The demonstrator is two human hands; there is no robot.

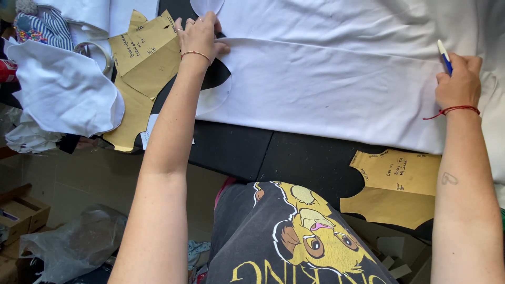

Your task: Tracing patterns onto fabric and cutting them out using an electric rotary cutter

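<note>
Pinning white fabric (326, 89) on the black counter (263, 152), left hand (199, 34) presses flat at eleven o'clock, right hand (457, 81) fisted around a blue pen (444, 57) at two, cardboard box (23, 210) at eight.

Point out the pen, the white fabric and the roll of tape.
pen (443, 56), head view, on its white barrel above the right hand.
white fabric (326, 89), head view, on its flat middle.
roll of tape (103, 54), head view, on its right rim.

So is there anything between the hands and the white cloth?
No, nothing visible. The left hand presses straight onto the folded edge of the white cloth. The right hand rests on the cloth too, its fingers closed around a blue and white pen. The brown paper patterns lie off to the side.
</note>
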